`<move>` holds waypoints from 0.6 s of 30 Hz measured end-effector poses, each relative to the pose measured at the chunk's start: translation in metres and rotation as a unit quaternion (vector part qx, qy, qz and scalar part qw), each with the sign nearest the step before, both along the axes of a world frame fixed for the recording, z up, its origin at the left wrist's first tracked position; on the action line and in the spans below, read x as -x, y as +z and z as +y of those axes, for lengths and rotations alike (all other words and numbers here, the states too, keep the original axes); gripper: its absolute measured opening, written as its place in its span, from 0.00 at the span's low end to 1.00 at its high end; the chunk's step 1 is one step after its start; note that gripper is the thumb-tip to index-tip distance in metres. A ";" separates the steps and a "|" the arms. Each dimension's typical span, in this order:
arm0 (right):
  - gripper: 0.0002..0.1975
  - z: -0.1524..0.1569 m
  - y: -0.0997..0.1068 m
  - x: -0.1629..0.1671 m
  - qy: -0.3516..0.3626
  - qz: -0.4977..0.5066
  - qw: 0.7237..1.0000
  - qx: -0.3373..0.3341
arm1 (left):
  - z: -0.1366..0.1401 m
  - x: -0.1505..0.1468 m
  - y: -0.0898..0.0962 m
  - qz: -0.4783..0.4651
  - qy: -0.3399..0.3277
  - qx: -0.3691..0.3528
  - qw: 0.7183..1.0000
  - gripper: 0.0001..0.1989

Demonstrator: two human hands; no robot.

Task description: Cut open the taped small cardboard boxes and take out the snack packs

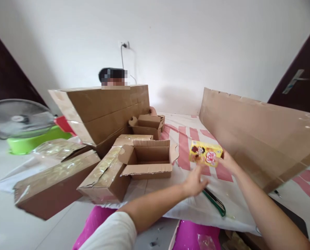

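A small yellow printed snack box (pixel 206 153) with a cartoon figure and a red-and-white logo is tilted above the table. My right hand (pixel 224 160) grips it at its right end. My left hand (pixel 196 181) is just below the box, thumb and fingers apart; a fingertip reaches its lower edge, but I cannot tell whether they touch. Under my left hand lies a green box cutter (pixel 215 203) on the table cover. Left of my hands stands an open cardboard box (pixel 147 170) with its flaps up.
Taped cartons (pixel 104 173) lie at the left. A large carton (pixel 110 114) partly hides a person (pixel 113 73) behind it. Another open box (pixel 146 130) stands farther back. A tall cardboard panel (pixel 259 132) borders the right side. A fan (pixel 19 118) stands far left.
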State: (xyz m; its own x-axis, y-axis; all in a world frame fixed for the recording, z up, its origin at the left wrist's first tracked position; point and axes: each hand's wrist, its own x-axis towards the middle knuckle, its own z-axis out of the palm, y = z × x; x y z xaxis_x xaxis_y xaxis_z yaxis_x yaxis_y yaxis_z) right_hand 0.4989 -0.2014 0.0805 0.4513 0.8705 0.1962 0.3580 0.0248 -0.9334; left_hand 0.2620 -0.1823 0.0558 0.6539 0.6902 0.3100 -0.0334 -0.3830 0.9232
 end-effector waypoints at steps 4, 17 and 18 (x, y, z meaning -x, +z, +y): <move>0.33 -0.049 -0.035 0.021 0.213 0.060 0.969 0.106 | -0.034 0.106 -0.049 0.105 -0.058 -0.048 0.992 0.24; 0.39 0.038 -0.040 0.169 0.484 -0.044 0.847 0.218 | -0.002 0.225 -0.077 -0.033 0.295 0.139 0.945 0.26; 0.35 0.049 -0.037 0.160 0.475 -0.058 0.843 0.243 | 0.001 0.233 -0.078 -0.037 0.302 0.142 0.942 0.26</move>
State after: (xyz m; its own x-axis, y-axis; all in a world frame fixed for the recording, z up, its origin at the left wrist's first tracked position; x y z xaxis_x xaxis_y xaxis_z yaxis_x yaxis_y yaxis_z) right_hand 0.3393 -0.1525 0.0432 -0.4938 0.8183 -0.2942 0.4822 -0.0239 -0.8758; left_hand 0.0294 -0.1809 -0.0218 0.0991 0.9913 0.0866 0.0430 -0.0912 0.9949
